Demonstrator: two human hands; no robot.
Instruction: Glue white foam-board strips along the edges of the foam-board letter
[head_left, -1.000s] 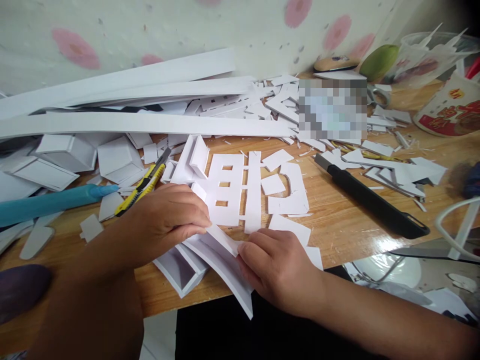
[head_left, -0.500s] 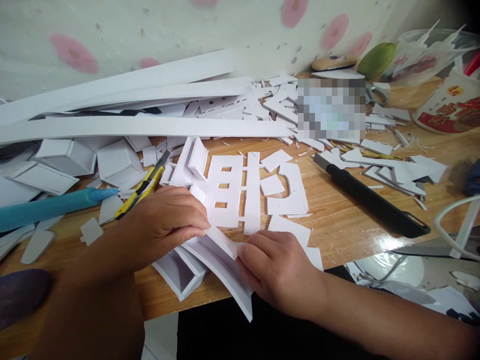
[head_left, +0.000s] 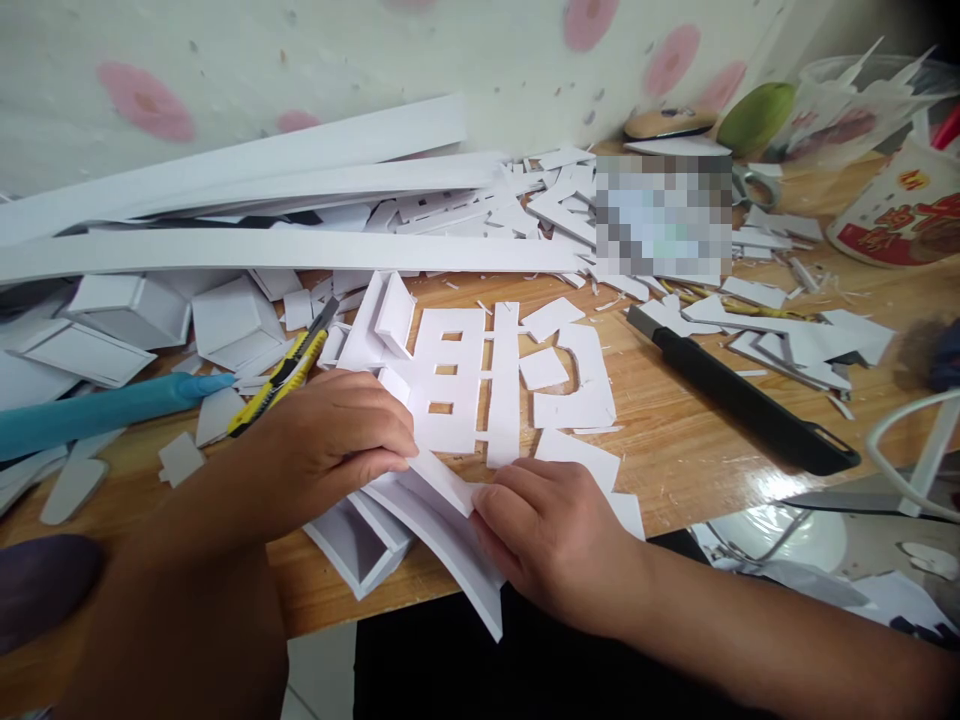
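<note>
My left hand (head_left: 334, 440) and my right hand (head_left: 551, 535) both pinch a white foam-board piece (head_left: 442, 510) at the near edge of the wooden table (head_left: 675, 440). The piece is a stack of folded strips that curves down over the table's edge. Both hands have their fingers closed on it, left at its upper end, right at its middle. Just beyond the hands lies a white cut-out panel with window holes (head_left: 480, 385). An open white box shape (head_left: 360, 545) sits under my left wrist.
A yellow utility knife (head_left: 289, 370) and a blue pen-like tool (head_left: 97, 410) lie left. A black knife (head_left: 739, 395) lies right. Long white strips (head_left: 262, 250), boxes and scraps cover the back. A printed cup (head_left: 896, 215), a green fruit (head_left: 754, 120) and a white cable (head_left: 900, 440) stand at right.
</note>
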